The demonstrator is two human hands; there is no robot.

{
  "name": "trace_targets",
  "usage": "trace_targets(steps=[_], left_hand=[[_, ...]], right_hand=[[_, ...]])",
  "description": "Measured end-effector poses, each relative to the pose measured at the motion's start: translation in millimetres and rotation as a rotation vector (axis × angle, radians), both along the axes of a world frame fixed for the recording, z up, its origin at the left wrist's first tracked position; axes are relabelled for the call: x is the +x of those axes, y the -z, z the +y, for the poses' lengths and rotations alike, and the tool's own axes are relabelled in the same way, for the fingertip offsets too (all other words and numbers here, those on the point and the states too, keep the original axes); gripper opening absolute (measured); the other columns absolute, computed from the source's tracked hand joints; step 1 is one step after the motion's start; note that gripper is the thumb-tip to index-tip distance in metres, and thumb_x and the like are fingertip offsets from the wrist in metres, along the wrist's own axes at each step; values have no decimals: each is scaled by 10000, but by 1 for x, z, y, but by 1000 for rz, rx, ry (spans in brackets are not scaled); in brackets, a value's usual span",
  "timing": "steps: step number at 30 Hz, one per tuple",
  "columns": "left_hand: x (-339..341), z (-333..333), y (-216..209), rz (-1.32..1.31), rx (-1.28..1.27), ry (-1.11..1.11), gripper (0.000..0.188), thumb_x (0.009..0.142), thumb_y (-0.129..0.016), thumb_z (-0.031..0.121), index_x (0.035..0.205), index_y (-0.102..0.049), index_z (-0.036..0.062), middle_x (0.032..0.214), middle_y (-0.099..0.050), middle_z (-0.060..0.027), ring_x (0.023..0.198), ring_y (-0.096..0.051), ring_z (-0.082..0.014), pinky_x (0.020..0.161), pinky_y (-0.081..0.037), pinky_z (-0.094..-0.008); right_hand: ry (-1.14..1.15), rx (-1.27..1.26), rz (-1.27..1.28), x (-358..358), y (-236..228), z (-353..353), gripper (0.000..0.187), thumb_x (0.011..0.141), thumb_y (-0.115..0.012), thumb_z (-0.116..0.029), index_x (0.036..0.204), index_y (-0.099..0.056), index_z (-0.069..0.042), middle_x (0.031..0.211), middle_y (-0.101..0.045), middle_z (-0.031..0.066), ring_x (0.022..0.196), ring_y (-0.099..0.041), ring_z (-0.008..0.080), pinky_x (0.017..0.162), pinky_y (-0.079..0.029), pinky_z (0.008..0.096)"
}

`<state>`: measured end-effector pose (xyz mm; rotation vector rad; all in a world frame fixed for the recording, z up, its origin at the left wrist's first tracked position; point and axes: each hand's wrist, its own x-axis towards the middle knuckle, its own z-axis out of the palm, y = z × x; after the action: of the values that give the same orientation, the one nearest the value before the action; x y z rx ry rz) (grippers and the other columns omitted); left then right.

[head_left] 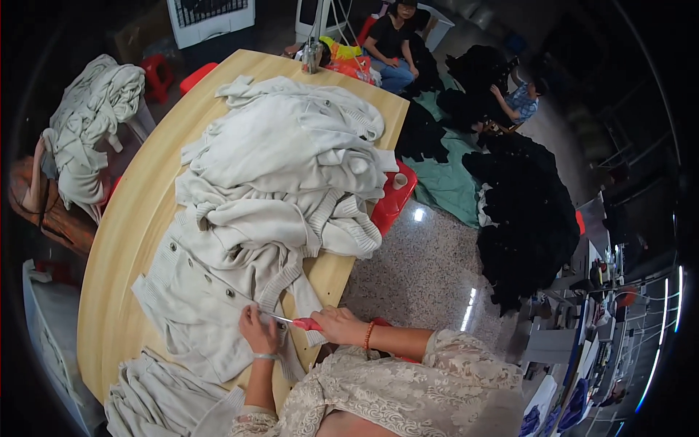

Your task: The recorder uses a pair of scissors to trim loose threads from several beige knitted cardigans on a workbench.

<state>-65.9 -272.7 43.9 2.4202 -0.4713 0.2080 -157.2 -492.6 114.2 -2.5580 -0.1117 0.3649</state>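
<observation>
A cream knit cardigan [191, 309] with a row of dark buttons lies spread on the wooden table in front of me. My left hand [260, 333] is closed at the cardigan's near right part, fingers pinching the knit. My right hand [338, 325], coming in from the right, is wrapped round a red-handled tool [306, 323]. The tool's thin metal end points left and reaches my left fingers; whether it is scissors or another tool is too small to tell. Where its tip meets the knit is hidden by my left hand.
A tall heap of cream knitwear [269, 146] covers the far part of the wooden table [109, 291]. More cream garments [164, 397] lie at the near left. A red stool [397, 200] holding a paper cup stands right of the table. Black garments [524, 211] and people lie beyond.
</observation>
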Motion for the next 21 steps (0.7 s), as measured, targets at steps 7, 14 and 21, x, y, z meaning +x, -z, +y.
trace_targets(steps=[7, 14, 21], left_hand=[[-31, -6, 4, 35, 91, 268, 376, 661, -723, 138, 1016, -609, 84, 1043, -517, -164, 968, -502, -351, 822, -411, -445], [-29, 9, 19, 113, -109, 181, 216, 677, -711, 69, 825, -555, 55, 847, -530, -151, 830, -515, -357, 739, -411, -440], [-27, 9, 13, 170, -186, 160, 177, 733, -714, 88, 781, -546, 57, 769, -519, -125, 753, -526, -321, 670, -419, -409]], right_hand=[[15, -45, -21, -21, -3, -25, 253, 813, -581, -166, 1045, -522, -88, 916, -591, 107, 956, -558, 315, 726, -469, 453], [-187, -43, 303, -29, -17, -25, 182, 816, -557, -178, 939, -569, -45, 878, -640, 193, 859, -619, 377, 712, -478, 482], [80, -4, 26, -20, -14, -26, 197, 825, -613, -228, 859, -586, -37, 803, -634, 204, 791, -625, 397, 677, -486, 502]])
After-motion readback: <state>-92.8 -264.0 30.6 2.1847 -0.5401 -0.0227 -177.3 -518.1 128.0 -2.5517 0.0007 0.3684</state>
